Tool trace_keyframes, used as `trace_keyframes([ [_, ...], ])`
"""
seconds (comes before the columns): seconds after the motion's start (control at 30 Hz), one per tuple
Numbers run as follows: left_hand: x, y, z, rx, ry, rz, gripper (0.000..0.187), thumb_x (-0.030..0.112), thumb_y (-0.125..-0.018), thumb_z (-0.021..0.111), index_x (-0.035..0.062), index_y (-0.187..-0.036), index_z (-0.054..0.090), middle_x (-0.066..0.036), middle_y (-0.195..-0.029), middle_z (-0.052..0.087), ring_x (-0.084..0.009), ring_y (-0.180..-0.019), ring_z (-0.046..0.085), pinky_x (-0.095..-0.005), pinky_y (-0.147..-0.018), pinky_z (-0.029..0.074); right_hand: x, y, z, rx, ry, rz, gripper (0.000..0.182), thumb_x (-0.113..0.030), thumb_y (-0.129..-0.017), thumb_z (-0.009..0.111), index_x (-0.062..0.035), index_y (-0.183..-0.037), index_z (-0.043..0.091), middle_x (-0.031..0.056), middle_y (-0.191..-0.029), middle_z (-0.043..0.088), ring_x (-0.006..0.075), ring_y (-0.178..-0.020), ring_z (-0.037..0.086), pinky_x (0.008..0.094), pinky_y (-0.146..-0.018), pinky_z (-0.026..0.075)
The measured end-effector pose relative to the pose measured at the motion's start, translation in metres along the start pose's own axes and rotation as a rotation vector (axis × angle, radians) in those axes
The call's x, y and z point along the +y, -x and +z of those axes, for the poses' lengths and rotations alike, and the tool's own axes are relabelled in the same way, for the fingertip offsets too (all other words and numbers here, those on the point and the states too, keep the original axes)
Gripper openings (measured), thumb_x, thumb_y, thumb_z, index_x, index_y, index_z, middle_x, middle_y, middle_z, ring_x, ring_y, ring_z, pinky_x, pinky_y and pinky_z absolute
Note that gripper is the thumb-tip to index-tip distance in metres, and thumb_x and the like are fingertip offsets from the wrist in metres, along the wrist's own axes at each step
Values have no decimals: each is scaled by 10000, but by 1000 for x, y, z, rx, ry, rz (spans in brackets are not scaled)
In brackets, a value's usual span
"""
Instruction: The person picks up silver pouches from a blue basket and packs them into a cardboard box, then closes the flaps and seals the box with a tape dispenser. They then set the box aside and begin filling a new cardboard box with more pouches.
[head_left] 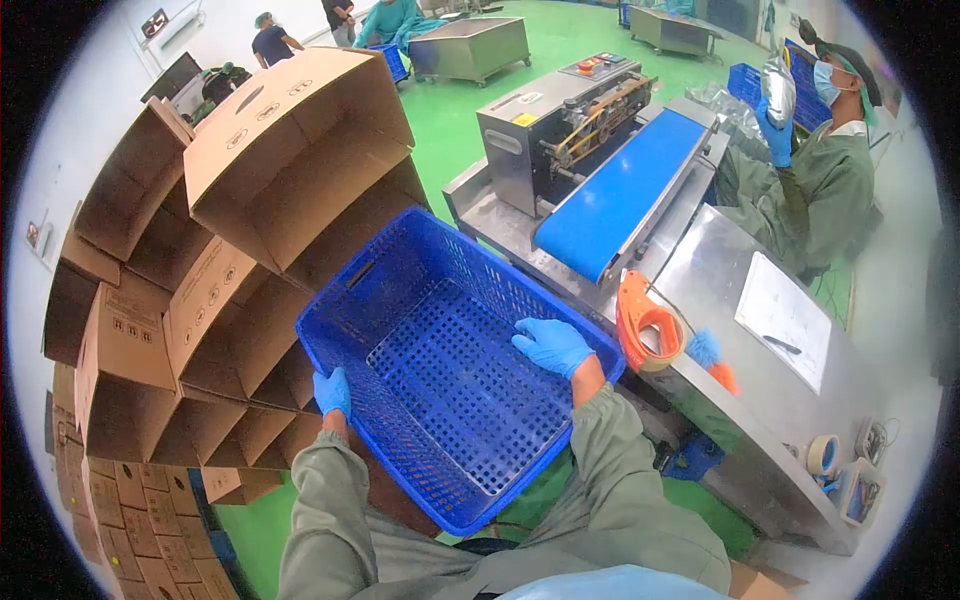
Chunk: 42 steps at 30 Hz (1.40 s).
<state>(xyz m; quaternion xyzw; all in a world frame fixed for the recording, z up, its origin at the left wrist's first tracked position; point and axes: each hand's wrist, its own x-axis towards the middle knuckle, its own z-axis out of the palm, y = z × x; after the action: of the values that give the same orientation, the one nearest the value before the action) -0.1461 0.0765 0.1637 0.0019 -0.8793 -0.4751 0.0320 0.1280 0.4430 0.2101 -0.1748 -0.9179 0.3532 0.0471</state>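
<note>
Blue crate [390,420]: in the head view it is facing open side up, lying between the cardboard boxes [280,130] and the near edge of the counter [790,412]. Your left hand [333,393] is gripping the left rim, fingers clamped there, some tips hidden. Your right hand [555,347] is extending inside the right corner, fingers slightly apart. This two-sided placement is probably steadying the crate. An orange tape dispenser [634,315] is sitting at the counter's edge, presumably for quick access. The crate is showing perforated, rigid plastic; the boxes, flat-sided cardboard; the counter, smooth metal.
</note>
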Motion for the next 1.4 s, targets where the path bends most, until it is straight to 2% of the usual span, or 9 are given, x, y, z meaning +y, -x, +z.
trace_keyframes([
  [0.27,-8,-5,2,8,2,12,444,201,-792,576,-65,-1148,563,-237,-1079,651,-351,-957,634,-406,-885,474,3,-1,2,8,-14,-16,450,-417,-892,522,-74,-1165,625,191,-1106,660,376,-1034,623,466,-905,473],
  [0.43,23,15,-4,13,-79,-32,445,199,-790,577,-60,-1151,558,-229,-1070,652,-345,-950,633,-407,-877,476,6,-3,5,9,-17,-22,454,-415,-895,520,-63,-1163,622,196,-1114,656,378,-1038,621,463,-909,473],
  [0.67,-3,-1,1,-11,47,-7,425,203,-793,576,-54,-1130,566,-223,-1060,654,-332,-935,635,-399,-867,479,6,-2,5,14,-4,-26,453,-414,-898,515,-68,-1171,621,190,-1115,658,375,-1035,623,461,-910,473],
  [0.97,16,11,-3,-12,0,5,408,175,-795,575,-60,-1129,571,-217,-1053,656,-326,-920,634,-399,-857,481,10,-4,9,19,10,-24,449,-422,-899,512,-82,-1171,624,177,-1094,667,367,-1023,628,459,-903,476],
  [1.27,-13,-9,3,-15,24,0,407,171,-798,572,-52,-1139,577,-218,-1068,655,-322,-937,634,-404,-865,479,8,-3,6,12,-11,-22,439,-412,-899,516,-82,-1167,625,182,-1110,661,368,-1026,626,462,-908,475],
  [1.4,4,4,0,-5,22,-13,413,178,-797,576,-52,-1141,578,-219,-1075,656,-321,-947,635,-400,-869,479,6,-2,5,10,1,-19,454,-417,-899,510,-78,-1179,623,182,-1119,659,369,-1032,624,460,-919,473],
])
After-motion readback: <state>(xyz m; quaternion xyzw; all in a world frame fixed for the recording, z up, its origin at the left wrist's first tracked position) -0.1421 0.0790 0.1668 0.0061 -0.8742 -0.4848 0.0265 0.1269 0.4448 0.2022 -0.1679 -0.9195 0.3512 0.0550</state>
